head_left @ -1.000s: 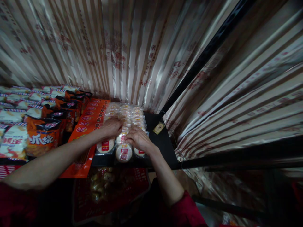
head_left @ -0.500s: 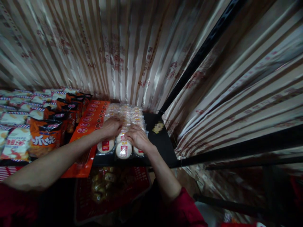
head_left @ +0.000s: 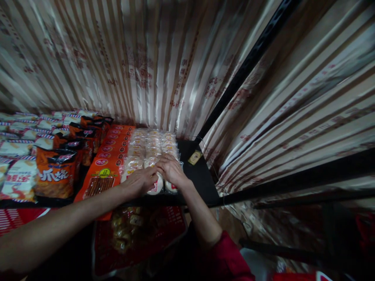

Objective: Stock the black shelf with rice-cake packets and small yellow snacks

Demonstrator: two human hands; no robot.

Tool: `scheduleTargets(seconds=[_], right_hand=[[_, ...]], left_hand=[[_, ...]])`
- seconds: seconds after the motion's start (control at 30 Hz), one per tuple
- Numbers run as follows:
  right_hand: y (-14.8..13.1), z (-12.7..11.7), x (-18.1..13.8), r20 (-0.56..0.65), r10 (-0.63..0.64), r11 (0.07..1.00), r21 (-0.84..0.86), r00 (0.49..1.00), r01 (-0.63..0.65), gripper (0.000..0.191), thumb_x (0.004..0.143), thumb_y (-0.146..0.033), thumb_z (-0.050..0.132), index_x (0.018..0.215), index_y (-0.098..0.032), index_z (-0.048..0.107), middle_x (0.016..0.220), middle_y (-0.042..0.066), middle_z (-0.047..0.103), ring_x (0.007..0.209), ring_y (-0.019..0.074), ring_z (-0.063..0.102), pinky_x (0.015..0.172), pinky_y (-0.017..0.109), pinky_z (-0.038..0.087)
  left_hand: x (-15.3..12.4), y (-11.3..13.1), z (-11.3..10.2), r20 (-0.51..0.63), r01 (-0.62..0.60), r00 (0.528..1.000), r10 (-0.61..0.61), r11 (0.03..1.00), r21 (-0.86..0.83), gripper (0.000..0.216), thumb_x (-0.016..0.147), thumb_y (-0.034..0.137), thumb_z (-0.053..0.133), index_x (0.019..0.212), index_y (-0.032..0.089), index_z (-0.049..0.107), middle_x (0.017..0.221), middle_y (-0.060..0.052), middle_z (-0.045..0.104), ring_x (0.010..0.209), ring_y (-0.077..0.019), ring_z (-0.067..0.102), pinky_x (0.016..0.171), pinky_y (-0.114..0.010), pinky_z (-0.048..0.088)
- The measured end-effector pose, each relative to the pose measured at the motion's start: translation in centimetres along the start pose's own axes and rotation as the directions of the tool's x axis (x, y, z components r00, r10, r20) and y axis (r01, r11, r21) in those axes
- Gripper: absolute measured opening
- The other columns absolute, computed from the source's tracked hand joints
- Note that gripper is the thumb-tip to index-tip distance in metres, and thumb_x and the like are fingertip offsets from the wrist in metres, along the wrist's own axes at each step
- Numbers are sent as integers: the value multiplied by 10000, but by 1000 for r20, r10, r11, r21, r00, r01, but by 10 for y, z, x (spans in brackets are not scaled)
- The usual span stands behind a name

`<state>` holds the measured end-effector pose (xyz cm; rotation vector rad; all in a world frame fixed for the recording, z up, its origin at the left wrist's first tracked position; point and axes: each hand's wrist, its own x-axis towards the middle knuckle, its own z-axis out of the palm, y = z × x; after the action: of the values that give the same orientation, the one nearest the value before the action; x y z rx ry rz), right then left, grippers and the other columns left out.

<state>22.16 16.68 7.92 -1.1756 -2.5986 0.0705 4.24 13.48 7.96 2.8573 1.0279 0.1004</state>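
Observation:
Round white crackers in clear packets with red labels lie in three columns on a black shelf. My left hand reaches across the left column, its fingers closed at the front packet of the middle column. Right beside it, my right hand has bent fingers drawn together on the same column. The fingertips of both hands nearly meet and partly cover the packet under them. Left of the crackers lies an orange sheet of stick snacks.
Orange snack bags and white snack bags stand in rows at the left. A small card lies on the right of the shelf. A black post rises before a striped curtain. Below hangs a red bag.
My left hand has come toward me and slightly right, from the back of the left column to the middle column's front. My right hand has barely shifted.

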Motion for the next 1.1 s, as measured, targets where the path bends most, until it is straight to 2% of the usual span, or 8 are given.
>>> scheduleTargets(seconds=[0.23, 0.4, 0.57, 0.73, 0.8, 0.87, 1.0, 1.1], right_hand=[[5, 0, -1, 12, -39, 995, 90, 999, 37, 172, 886, -292, 545, 828, -197, 676, 829, 38, 660, 881, 180, 533, 857, 321, 378], [3, -3, 1, 25, -10, 997, 75, 1000, 8, 180, 883, -291, 549, 783, -194, 664, 817, 36, 665, 889, 187, 541, 832, 314, 390], [2, -5, 2, 40, 0, 998, 59, 999, -3, 155, 868, -276, 574, 791, -187, 676, 830, 39, 678, 893, 186, 557, 842, 310, 394], [9, -11, 1, -49, 7, 983, 182, 999, 3, 145, 873, -284, 571, 852, -195, 683, 869, 31, 695, 901, 170, 576, 865, 301, 408], [17, -11, 1, -117, 62, 960, 278, 991, -27, 151, 887, -270, 548, 875, -200, 681, 884, 26, 696, 901, 157, 587, 868, 291, 417], [30, -8, 1, -183, 179, 912, 400, 967, -93, 147, 886, -260, 544, 887, -205, 680, 894, 25, 696, 895, 150, 600, 847, 278, 436], [67, 2, 6, -249, 451, 761, 610, 857, -223, 173, 874, -284, 527, 921, -197, 668, 947, 37, 696, 874, 151, 623, 779, 263, 472], [99, 4, 14, -211, 565, 714, 610, 798, -344, 197, 855, -293, 516, 940, -194, 664, 901, 26, 697, 797, 149, 627, 731, 255, 476]], left_hand=[[-2, 10, 9, 10, 123, 992, -123, 992, -40, 213, 891, 219, 395, 1013, 192, 567, 1067, -65, 579, 976, -196, 542, 814, -322, 456], [-2, 12, 9, -24, 141, 989, -143, 987, -72, 199, 893, 220, 381, 970, 204, 563, 1048, -61, 586, 988, -195, 539, 819, -314, 454], [1, 14, 6, 48, 196, 980, -192, 974, -111, 184, 873, 208, 403, 981, 202, 552, 1050, -54, 593, 963, -188, 562, 822, -308, 458], [4, 11, 7, 72, 184, 982, -176, 976, -117, 136, 841, 235, 471, 936, 204, 562, 1099, -58, 577, 957, -200, 571, 784, -308, 472], [8, 8, 5, 69, 172, 984, -164, 977, -123, 133, 849, 232, 450, 910, 201, 564, 1047, -58, 587, 910, -195, 578, 746, -300, 475], [16, 5, -2, 46, 154, 988, -149, 976, -151, 167, 873, 222, 402, 893, 196, 566, 981, -52, 593, 870, -182, 576, 734, -289, 471], [43, -11, -23, 15, 160, 987, -160, 969, -187, 191, 878, 203, 395, 845, 181, 582, 960, -60, 600, 886, -181, 570, 773, -286, 459], [71, -32, -36, -48, 204, 975, -218, 956, -209, 194, 864, 181, 412, 825, 173, 602, 930, -64, 609, 861, -174, 574, 784, -283, 452]])
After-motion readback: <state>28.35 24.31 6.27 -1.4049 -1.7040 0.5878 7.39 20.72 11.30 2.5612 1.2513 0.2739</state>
